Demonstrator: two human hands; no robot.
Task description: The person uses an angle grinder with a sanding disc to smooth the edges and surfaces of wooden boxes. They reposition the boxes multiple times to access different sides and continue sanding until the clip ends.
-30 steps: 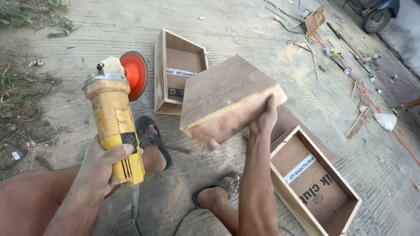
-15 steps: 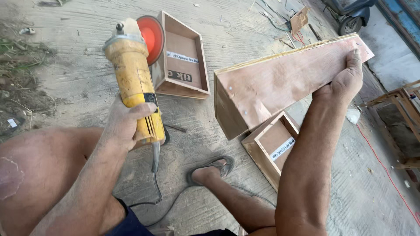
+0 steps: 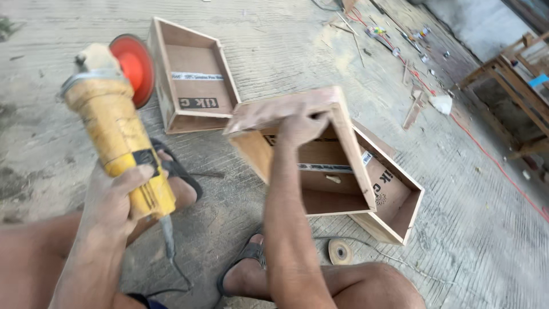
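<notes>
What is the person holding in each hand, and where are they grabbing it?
The left hand grips the yellow grinder around its body's rear end. The right hand holds a wooden box by its top edge.

A: See any labels or boxes w/ print?

B: Yes, 3 wooden boxes, all open, plain brown wood. 1 box (image 3: 194, 77) lies flat on the concrete, top middle, just beside the red disc. Inside it is a long white strip label (image 3: 198, 76) w/ tiny dark print, & below that a dark stamp (image 3: 198, 103) on the wood.

A: & the others?

B: The right hand (image 3: 301, 127) grips a tilted box (image 3: 306, 154) by its top edge. It has a white strip label (image 3: 326, 167) inside too, partly hidden. Under it sits a 3rd box (image 3: 394, 203) w/ big dark stamped letters (image 3: 382, 184) on its floor.

A: Any screens or signs?

B: None.
</notes>
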